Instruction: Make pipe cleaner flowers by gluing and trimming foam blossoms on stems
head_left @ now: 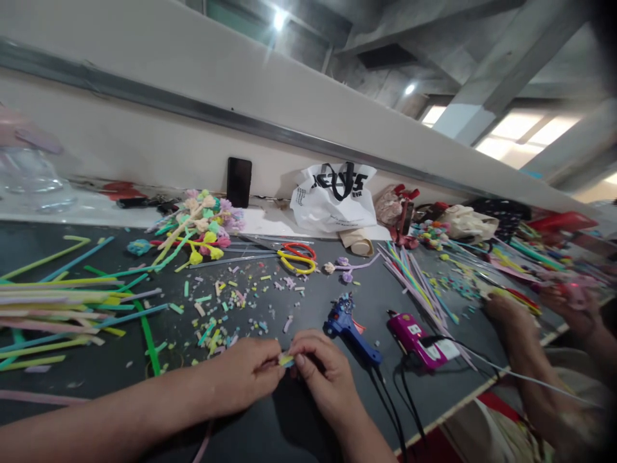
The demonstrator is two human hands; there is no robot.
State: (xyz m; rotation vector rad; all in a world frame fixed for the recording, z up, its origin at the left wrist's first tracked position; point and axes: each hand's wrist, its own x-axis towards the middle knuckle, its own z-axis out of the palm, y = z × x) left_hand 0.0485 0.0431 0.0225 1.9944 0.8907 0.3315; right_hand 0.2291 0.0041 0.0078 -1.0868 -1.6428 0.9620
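A person sits at a dark bench, both bare hands meeting near its front edge. The left hand (248, 373) and the right hand (321, 373) pinch between their fingertips a tiny foam piece (286, 361), yellow with a hint of blue, held just above the bench surface (308, 296). Both hands are closed in a fine grasp on it, thumbs and forefingers nearly touching each other.

Just right of the hands lies a blue glue gun (348, 326), and beside that a pink glue gun (417, 339), their black cords running off the front edge. Behind the hands, toward the middle of the bench, small foam offcuts (226, 308) are scattered. Long pastel foam strips (62, 305) lie in a loose bundle along the left edge. Near the back edge sit finished foam flowers (202, 225), yellow and red scissors (296, 257), a black phone (240, 182) propped upright, and a white plastic bag (332, 196).

At the right edge another person's hand (506, 315) works among more strips (kept apart from the wearer's own).

With a piece this small, the work likely goes best with a light fingertip grip, so the soft foam is not crushed, and with wrists rested on the bench for steadiness. Any hot glue nozzle is best kept well clear of the fingers.
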